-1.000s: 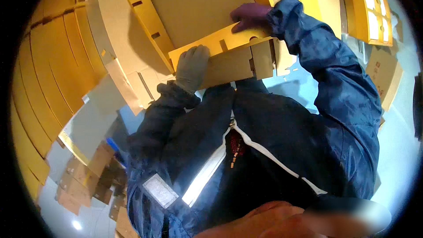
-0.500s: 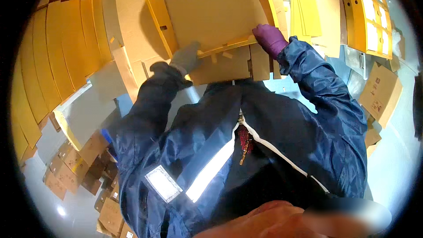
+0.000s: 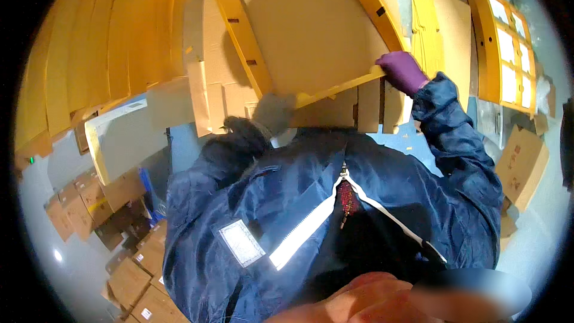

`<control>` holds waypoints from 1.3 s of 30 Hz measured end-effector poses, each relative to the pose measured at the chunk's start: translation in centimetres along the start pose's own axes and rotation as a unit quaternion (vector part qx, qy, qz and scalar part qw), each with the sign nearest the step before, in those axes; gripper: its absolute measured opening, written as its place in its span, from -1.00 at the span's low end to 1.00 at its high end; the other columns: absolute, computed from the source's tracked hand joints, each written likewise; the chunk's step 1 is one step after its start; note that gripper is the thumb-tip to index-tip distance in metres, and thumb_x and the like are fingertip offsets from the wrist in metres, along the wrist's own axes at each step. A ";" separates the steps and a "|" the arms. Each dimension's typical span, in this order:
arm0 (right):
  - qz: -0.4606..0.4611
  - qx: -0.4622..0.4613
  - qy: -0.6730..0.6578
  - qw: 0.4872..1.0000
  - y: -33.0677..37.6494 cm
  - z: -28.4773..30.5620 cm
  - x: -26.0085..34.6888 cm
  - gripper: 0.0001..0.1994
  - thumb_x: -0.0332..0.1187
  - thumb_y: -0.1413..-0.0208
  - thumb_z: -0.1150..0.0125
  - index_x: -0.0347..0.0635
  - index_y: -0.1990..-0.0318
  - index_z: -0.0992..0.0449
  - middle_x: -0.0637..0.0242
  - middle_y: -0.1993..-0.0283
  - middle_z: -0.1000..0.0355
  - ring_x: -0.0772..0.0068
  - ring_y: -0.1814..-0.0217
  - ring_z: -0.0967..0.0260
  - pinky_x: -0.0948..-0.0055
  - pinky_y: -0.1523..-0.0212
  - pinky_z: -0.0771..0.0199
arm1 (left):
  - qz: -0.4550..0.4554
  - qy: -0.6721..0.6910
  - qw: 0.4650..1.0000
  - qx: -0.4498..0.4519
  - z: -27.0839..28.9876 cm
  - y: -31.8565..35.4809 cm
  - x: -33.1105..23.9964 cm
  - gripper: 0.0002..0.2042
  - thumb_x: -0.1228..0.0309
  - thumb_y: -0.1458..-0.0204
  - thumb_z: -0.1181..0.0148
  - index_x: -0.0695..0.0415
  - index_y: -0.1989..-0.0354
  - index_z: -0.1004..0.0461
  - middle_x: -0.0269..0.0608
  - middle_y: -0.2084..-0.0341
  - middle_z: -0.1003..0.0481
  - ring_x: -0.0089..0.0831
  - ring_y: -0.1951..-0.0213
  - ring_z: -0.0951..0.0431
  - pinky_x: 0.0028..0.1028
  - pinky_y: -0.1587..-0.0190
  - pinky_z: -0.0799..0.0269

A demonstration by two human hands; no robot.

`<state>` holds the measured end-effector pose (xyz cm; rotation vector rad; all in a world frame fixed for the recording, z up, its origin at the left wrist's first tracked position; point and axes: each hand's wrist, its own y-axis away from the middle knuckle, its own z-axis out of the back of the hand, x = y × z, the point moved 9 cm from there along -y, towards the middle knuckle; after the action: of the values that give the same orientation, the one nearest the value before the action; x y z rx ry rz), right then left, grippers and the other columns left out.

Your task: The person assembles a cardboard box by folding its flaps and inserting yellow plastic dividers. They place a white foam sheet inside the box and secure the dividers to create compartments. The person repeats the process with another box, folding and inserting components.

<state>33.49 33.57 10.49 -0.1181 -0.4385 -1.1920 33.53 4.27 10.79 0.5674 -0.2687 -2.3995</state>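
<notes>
A shallow open cardboard box [image 3: 242, 30] with yellow side walls and a plain brown inside lies in front of me, slightly turned, with slots in its walls. My right hand [image 3: 403, 73], in a purple glove, is closed on its near right corner. At the near left corner is my left hand [image 3: 274, 113] in a grey glove; blur hides how its fingers are set. Beneath the box lie brown cardboard sheets [image 3: 338, 109].
Long stacked yellow-brown cardboard pieces [image 3: 92, 42] fill the left. To the right are folded yellow sheets [image 3: 423, 30], a yellow unit with white panels [image 3: 505, 51] and a closed carton [image 3: 521, 166]. More cartons [image 3: 128, 278] stand on the floor at lower left.
The whole view has shifted, so surroundings sit lower. The box has turned slightly and moved right, and my right hand has moved right with its corner. My left hand has become more blurred.
</notes>
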 end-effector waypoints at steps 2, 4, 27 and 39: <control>-0.010 -0.038 0.044 0.998 -0.9 4.9 -1.8 -0.77 -0.52 0.01 -0.12 -0.14 0.17 -0.57 0.11 0.16 -0.50 -0.01 0.03 -0.45 0.14 0.04 -0.49 | -0.035 0.043 0.998 0.022 1.1 -0.5 -4.8 -0.68 0.28 -0.03 -0.19 0.21 0.09 -0.49 0.01 0.34 -0.58 0.02 0.26 -0.60 -0.13 0.19 -0.53; -0.033 -0.143 0.161 0.976 -2.6 10.7 -3.3 -0.60 -0.57 0.00 -0.09 -0.13 -0.05 -0.49 0.08 -0.06 -0.41 -0.03 -0.16 -0.34 0.17 -0.16 -0.40 | -0.175 0.186 0.966 -0.034 3.5 -1.7 -9.4 -0.40 0.12 -0.02 -0.27 0.21 -0.17 -0.31 0.15 0.07 -0.51 0.05 -0.01 -0.50 -0.11 -0.10 -0.39; -0.002 -0.175 0.262 0.949 -0.9 -0.9 5.6 -0.70 -0.39 -0.09 -0.08 0.01 0.00 -0.52 0.27 -0.01 -0.42 0.21 -0.19 -0.32 -0.02 -0.31 -0.15 | 0.062 -0.082 0.969 -0.223 6.7 -9.1 5.1 -0.31 0.15 0.02 -0.32 0.19 -0.29 -0.28 0.09 -0.23 -0.32 -0.01 -0.28 -0.27 -0.19 -0.31 -0.20; -0.073 -0.010 -0.066 0.995 2.2 -6.2 0.7 -0.76 -0.17 -0.01 -0.31 -0.10 0.26 -0.54 0.12 0.27 -0.53 -0.11 0.18 -0.49 0.02 0.19 -0.49 | 0.192 0.448 0.834 -0.260 -3.8 -2.8 19.3 -0.54 0.28 -0.18 -0.09 0.01 -0.26 -0.24 0.16 -0.03 -0.47 0.17 -0.01 -0.49 -0.03 -0.04 -0.41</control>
<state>37.37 31.87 5.46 -0.1849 -0.5582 -1.3383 20.34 -6.03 0.14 1.1519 0.6064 -1.4923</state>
